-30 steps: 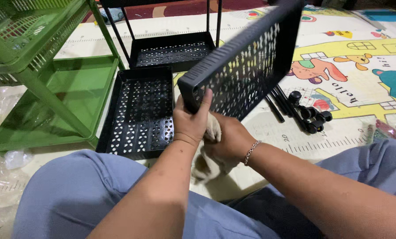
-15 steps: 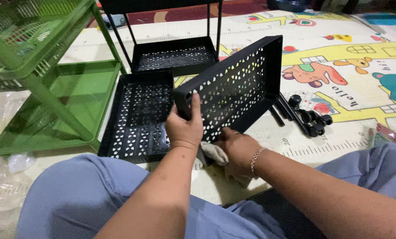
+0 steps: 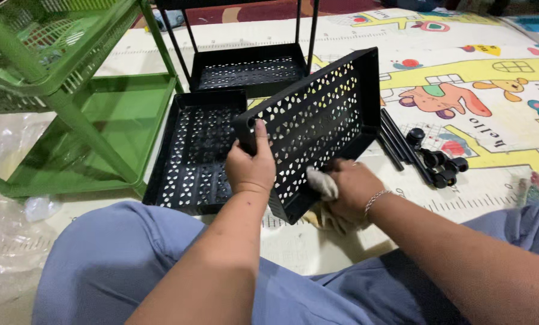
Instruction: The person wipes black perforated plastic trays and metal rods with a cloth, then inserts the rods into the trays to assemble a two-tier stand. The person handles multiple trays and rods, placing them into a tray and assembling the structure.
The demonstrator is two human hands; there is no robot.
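Note:
My left hand (image 3: 249, 168) grips the near corner of a black perforated plastic tray (image 3: 317, 120), which stands tilted on its edge with its open side facing me. My right hand (image 3: 351, 186) is shut on a whitish cloth (image 3: 322, 183) and presses it against the tray's lower inside wall. My forearms reach in over my knees, which are clothed in blue trousers.
A second black perforated tray (image 3: 197, 150) lies flat to the left. Behind it stands a black rack frame with a tray (image 3: 248, 69). A green tiered rack (image 3: 71, 90) fills the left. Black poles and caster wheels (image 3: 435, 165) lie on a colourful play mat (image 3: 492, 102). Clear plastic wrap (image 3: 4, 241) lies bottom left.
The tray has been lowered and turned so its open inside faces me. My right hand with the cloth has moved from under it to its lower inside wall.

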